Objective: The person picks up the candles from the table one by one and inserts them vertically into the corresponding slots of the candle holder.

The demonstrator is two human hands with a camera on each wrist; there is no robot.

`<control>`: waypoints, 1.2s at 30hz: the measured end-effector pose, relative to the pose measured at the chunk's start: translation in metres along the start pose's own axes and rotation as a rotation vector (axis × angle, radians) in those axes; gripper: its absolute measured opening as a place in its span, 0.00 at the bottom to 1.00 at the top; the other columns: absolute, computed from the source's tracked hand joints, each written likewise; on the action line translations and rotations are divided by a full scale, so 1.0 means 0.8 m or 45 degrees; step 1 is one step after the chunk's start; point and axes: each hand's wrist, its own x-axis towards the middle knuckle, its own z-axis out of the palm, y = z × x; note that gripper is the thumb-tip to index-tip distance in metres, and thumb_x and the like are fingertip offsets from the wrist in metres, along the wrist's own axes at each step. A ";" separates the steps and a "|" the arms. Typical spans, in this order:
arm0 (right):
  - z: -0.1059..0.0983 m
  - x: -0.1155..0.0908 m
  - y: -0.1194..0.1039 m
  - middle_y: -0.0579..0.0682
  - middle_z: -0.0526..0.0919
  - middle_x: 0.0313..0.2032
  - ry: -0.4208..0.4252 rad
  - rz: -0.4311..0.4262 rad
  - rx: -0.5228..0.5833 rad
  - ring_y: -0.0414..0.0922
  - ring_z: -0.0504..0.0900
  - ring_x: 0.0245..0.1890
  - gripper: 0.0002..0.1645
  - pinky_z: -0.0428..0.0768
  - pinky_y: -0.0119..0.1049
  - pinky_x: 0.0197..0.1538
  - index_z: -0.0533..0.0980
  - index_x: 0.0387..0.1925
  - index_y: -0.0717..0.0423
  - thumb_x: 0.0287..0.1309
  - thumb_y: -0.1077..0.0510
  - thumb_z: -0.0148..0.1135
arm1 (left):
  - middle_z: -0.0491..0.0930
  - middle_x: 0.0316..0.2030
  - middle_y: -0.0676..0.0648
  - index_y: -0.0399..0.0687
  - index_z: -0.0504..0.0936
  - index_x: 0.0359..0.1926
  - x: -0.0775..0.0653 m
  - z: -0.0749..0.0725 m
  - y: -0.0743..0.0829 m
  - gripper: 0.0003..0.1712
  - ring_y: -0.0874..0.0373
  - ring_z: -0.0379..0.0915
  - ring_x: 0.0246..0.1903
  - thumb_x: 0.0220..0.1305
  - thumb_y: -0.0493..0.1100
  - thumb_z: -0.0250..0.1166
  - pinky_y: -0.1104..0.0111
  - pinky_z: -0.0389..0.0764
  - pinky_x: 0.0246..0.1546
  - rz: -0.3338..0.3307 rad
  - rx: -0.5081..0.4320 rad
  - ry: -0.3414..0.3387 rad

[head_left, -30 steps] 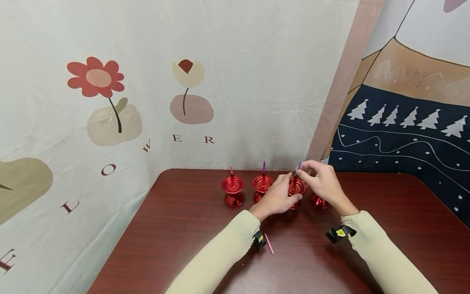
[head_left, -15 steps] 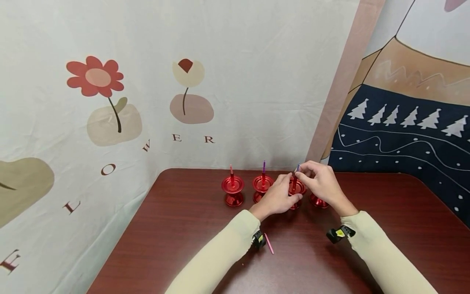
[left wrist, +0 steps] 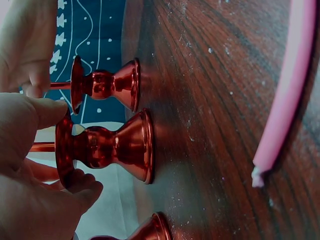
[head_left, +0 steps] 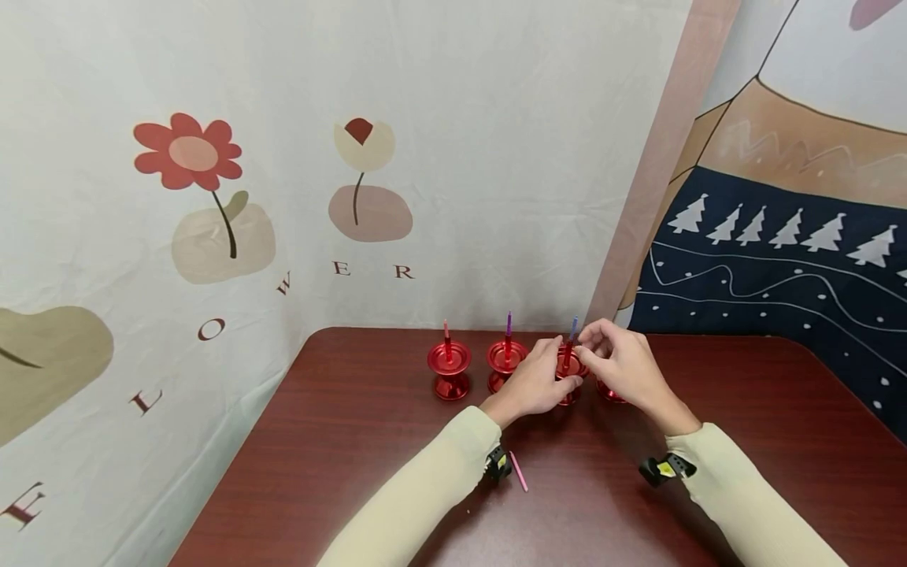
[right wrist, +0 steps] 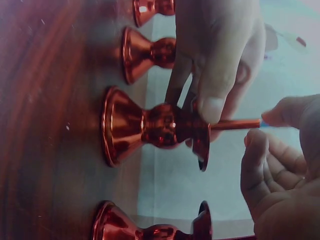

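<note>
Several shiny red metal candle holders stand in a row at the back of the table. With fingers around its dish, my left hand (head_left: 536, 378) grips the third candle holder (right wrist: 162, 125) from the left. A thin blue candle (head_left: 574, 324) stands upright in that holder's tube. Beside it, my right hand (head_left: 623, 364) has its thumb and fingers spread apart, fingertips close to the blue candle near the tube's top. The fourth holder (left wrist: 102, 85) is partly hidden by my right hand in the head view. Left of my hands, one holder (head_left: 449, 361) carries a pink candle (head_left: 446, 329), another a purple candle (head_left: 509, 323).
A loose pink candle (head_left: 519, 472) lies on the dark wooden table (head_left: 340, 441), near my left wrist. Behind the table's back edge hangs a pale flower-print cloth (head_left: 496, 157), with a navy tree-print cloth (head_left: 772, 276) to its right.
My right thumb and fingers have let go of the blue candle and shifted slightly right. The candle now stands on its own in the tube. My left hand stays on the holder.
</note>
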 end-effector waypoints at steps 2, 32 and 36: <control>-0.001 -0.007 -0.005 0.42 0.84 0.27 -0.060 -0.012 -0.018 0.38 0.79 0.25 0.05 0.79 0.32 0.30 0.84 0.36 0.55 0.65 0.67 0.70 | 0.65 0.80 0.40 0.37 0.58 0.86 -0.002 -0.003 0.004 0.51 0.50 0.67 0.77 0.76 0.56 0.70 0.59 0.68 0.77 0.003 -0.009 0.003; 0.094 -0.072 -0.016 0.32 0.77 0.25 -0.703 -0.439 0.083 0.29 0.75 0.28 0.14 0.76 0.30 0.31 0.82 0.30 0.45 0.55 0.53 0.85 | 0.62 0.82 0.40 0.38 0.58 0.86 -0.013 -0.013 0.010 0.49 0.49 0.62 0.80 0.79 0.56 0.69 0.57 0.65 0.79 0.019 -0.029 -0.029; 0.077 -0.070 -0.017 0.28 0.76 0.23 -0.758 -0.337 0.109 0.27 0.73 0.25 0.14 0.75 0.30 0.30 0.82 0.26 0.43 0.55 0.57 0.84 | 0.63 0.82 0.39 0.38 0.58 0.86 -0.010 -0.010 0.005 0.51 0.48 0.63 0.79 0.77 0.56 0.71 0.54 0.67 0.78 0.015 -0.051 -0.024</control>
